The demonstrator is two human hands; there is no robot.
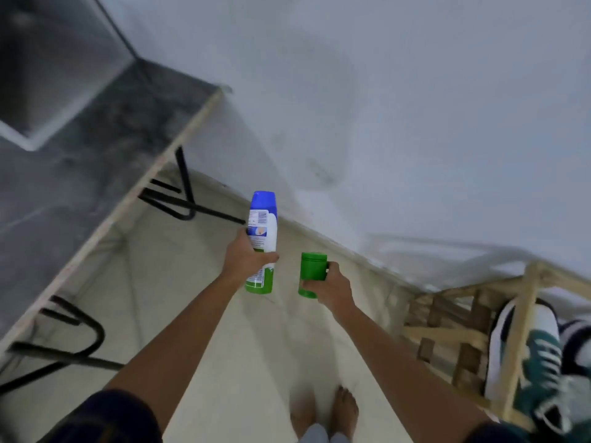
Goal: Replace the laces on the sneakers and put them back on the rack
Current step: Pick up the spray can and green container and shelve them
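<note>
Green plastic fills both your hands: your left hand [246, 259] wraps round a tall spray can [262, 241] with a blue top and printed label, and your right hand [332, 287] grips a small green cap [311, 278] that looks like the can's lid, so seat the cap squarely on the can and set it aside on the dark marbled table [80, 174] before you turn to the laces. The sneakers [543, 362], white and teal with pale laces, sit on the slatted wooden rack [447, 340] low to your right, well apart from your hands.
</note>
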